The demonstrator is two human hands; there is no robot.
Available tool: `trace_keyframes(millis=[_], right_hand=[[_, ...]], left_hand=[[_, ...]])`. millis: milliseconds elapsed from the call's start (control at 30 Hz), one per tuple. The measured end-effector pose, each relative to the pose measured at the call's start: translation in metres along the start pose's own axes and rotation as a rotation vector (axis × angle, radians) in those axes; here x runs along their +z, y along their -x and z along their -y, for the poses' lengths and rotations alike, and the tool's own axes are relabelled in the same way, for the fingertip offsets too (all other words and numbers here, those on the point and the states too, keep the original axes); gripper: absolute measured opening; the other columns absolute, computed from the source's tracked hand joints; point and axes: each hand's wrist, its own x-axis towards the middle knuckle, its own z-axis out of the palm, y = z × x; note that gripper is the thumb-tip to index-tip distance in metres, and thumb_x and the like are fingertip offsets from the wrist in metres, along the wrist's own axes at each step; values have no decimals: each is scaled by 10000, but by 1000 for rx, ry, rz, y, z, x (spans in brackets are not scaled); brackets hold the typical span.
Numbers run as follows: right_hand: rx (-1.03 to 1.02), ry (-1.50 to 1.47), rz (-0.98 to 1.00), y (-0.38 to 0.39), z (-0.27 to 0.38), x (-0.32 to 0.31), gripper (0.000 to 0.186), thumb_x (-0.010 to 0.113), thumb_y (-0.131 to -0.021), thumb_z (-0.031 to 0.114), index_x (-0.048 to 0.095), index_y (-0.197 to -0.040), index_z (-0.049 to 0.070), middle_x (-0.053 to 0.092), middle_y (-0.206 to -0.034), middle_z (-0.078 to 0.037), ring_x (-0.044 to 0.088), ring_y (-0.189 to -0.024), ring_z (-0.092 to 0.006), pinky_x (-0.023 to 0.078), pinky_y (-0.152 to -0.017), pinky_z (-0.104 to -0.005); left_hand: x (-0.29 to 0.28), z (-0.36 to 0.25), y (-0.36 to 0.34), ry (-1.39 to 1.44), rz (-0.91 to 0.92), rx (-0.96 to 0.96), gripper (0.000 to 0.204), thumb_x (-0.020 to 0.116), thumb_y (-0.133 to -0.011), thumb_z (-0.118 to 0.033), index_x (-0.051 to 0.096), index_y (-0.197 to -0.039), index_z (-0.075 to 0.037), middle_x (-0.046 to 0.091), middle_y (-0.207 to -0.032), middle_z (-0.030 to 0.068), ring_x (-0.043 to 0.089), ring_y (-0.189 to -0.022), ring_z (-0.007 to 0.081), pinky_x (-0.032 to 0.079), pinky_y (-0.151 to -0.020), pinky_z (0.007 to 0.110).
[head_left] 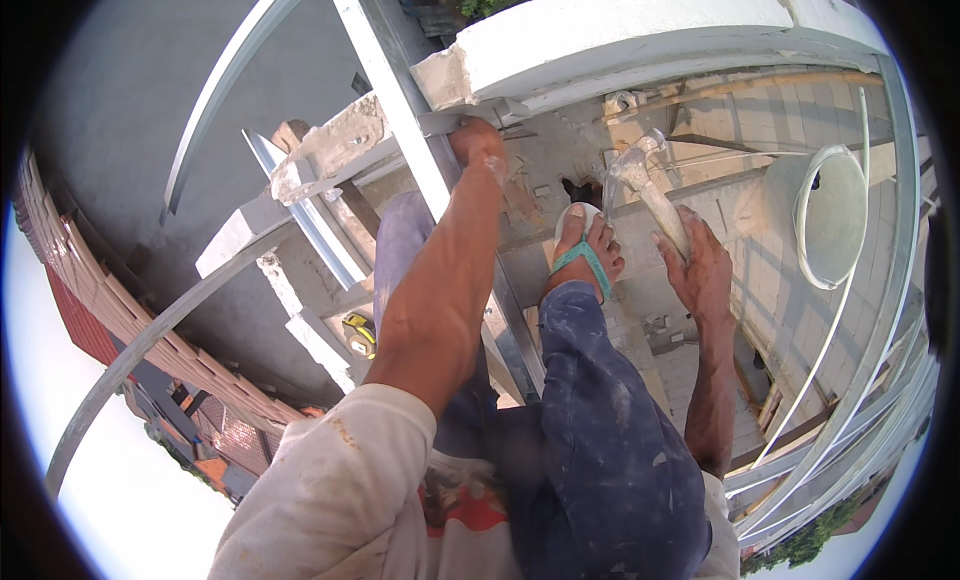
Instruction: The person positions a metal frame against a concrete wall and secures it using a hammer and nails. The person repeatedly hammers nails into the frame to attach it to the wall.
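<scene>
As right hand (703, 265) grips — hammer (655, 202) tilts.

The metal beam (400, 120) runs from the far edge under the left forearm (440, 270), with the left hand (478, 145) at its right side and the tape measure (359, 336) on its left. Between the left forearm and the right hand (700, 265), the foot (605, 242) in its flip-flop (580, 251) lies right of the beam, with the hammer (655, 202) just to its right, handle in the right hand and head pointing away. The bucket (835, 230) is farther right; the concrete ledge (620, 30) crosses the far side, and the tiled roof (105, 280) lies far left.
</scene>
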Motion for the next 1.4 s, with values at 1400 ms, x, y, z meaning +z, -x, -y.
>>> trace_keyframes(millis=[1400], right_hand=[[-563,536,511,-143,29,177,165,648,-875,72,795,-903,143,781,-959,-60,752,-957,-228,586,-780,-368]], left_hand=[[-45,6,37,-58,72,82,406,761,-907,-269,721,-1290,-140,651,-1416,47,606,-1331,231,506,-1047,358]])
